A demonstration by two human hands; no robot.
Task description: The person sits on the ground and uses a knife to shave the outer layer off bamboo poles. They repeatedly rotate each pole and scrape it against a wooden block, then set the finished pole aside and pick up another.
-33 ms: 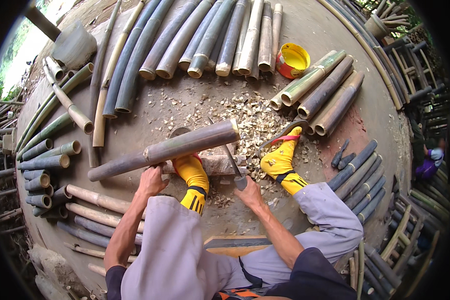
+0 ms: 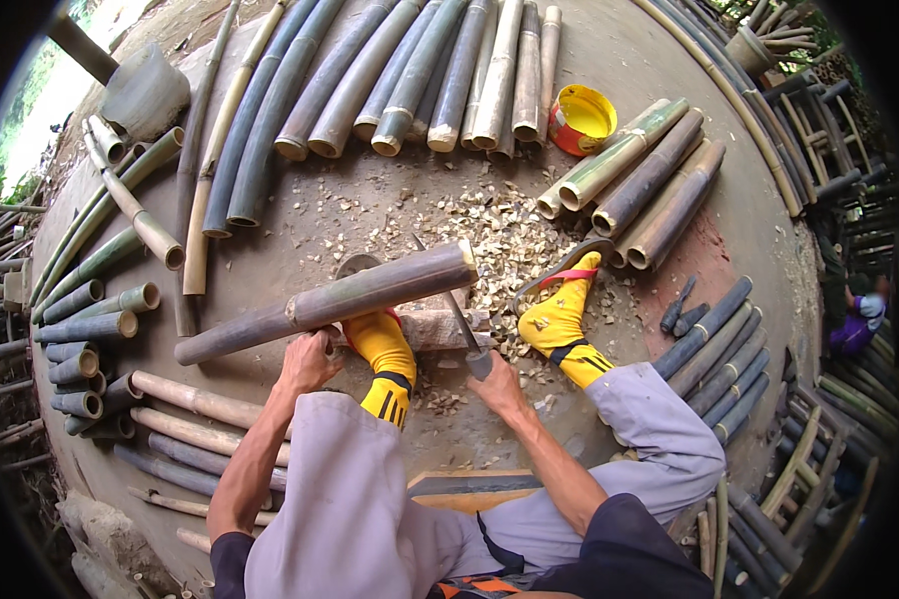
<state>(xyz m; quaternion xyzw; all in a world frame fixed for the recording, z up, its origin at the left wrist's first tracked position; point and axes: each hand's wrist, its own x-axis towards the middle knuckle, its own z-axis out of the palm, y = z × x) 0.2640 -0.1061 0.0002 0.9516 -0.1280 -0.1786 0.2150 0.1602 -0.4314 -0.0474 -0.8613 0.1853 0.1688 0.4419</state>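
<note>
A thick dark bamboo pole (image 2: 370, 295) lies aslant in front of me, its right end higher and pale at the cut. My left hand (image 2: 312, 361) is closed under its left half, the fingers partly hidden by the pole. A wooden block (image 2: 440, 329) lies beneath the pole, beside my left foot (image 2: 382, 344) in a yellow sock. In my right hand (image 2: 499, 384) is the dark handle of a knife (image 2: 461, 321). Its narrow blade points up and away, passing behind the pole near the right end, with the tip showing beyond.
Pale bamboo chips (image 2: 509, 240) cover the ground ahead. Cut bamboo poles (image 2: 410, 90) lie in rows at the far side, with more stacked left and right. A yellow-and-red bucket (image 2: 582, 120) stands beyond my right foot (image 2: 559, 319). Dark-handled tools (image 2: 679, 307) lie at right.
</note>
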